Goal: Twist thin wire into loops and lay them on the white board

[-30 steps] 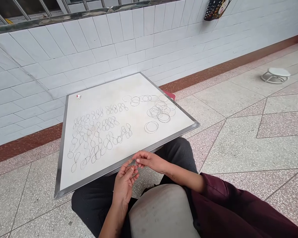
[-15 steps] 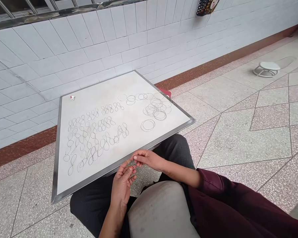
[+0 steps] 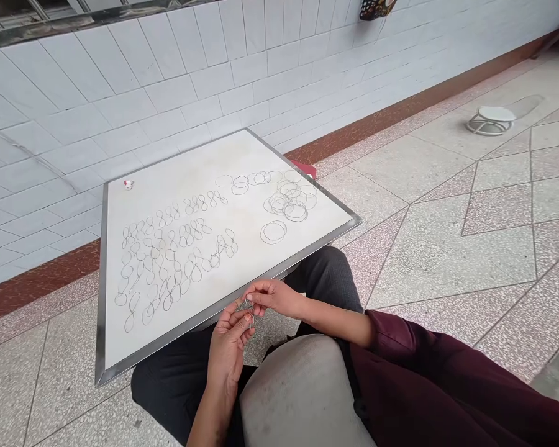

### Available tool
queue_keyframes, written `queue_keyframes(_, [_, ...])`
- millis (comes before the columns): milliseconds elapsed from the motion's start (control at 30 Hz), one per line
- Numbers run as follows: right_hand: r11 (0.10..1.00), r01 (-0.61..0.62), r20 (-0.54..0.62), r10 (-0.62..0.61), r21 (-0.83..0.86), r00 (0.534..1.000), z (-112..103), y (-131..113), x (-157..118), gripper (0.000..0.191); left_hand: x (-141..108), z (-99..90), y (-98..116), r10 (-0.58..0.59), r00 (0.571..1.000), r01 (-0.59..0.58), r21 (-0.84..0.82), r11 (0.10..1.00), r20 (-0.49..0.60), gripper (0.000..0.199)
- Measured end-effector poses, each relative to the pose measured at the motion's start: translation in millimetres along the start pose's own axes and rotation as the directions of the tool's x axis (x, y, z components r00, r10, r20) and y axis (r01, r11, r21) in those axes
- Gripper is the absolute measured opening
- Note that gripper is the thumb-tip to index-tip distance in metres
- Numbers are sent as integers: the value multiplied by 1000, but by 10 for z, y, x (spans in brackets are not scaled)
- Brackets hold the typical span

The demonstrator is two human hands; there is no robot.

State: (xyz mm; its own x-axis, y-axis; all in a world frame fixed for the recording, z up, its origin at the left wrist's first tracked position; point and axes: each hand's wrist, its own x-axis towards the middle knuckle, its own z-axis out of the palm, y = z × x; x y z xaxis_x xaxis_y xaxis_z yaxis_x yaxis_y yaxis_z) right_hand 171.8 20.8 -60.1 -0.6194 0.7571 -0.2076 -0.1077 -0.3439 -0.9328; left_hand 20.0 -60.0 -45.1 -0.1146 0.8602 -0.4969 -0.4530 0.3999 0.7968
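Pinched between my left hand (image 3: 230,338) and my right hand (image 3: 272,297) is a thin wire loop (image 3: 252,320), just off the near edge of the table. Thumb and fingers of each hand are closed on it; its exact shape is partly covered by the fingers. On the white tabletop (image 3: 177,161), to the left, lie rows of wires twisted into figure-eights (image 3: 194,270). Plain round wire rings (image 3: 274,232) lie toward the right, with an overlapping heap of rings (image 3: 291,202) behind them.
A small red-and-white item (image 3: 128,184) sits at the table's far left corner. The metal table edge (image 3: 186,329) runs close before my hands. Beyond it stands a tiled wall (image 3: 168,93). A white stool (image 3: 491,120) is on the floor at far right, and something red (image 3: 305,169) shows behind the table.
The whole view has shifted slightly. Both hands stay together on the wire loop, with a small change in the right fingers; more wire now shows below them.
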Motion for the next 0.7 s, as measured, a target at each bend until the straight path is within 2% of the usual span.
queue_keyframes(467, [990,116,-8,-118,-83,993,45,47,-17,33,-19,7,-4,45,999,-46,56,997,21,44])
queue_keyframes(700, [992,128,94,-126,-15,988,-18,148,-3,38,-21,-10,-9,82,997,-82,23,996,5,44])
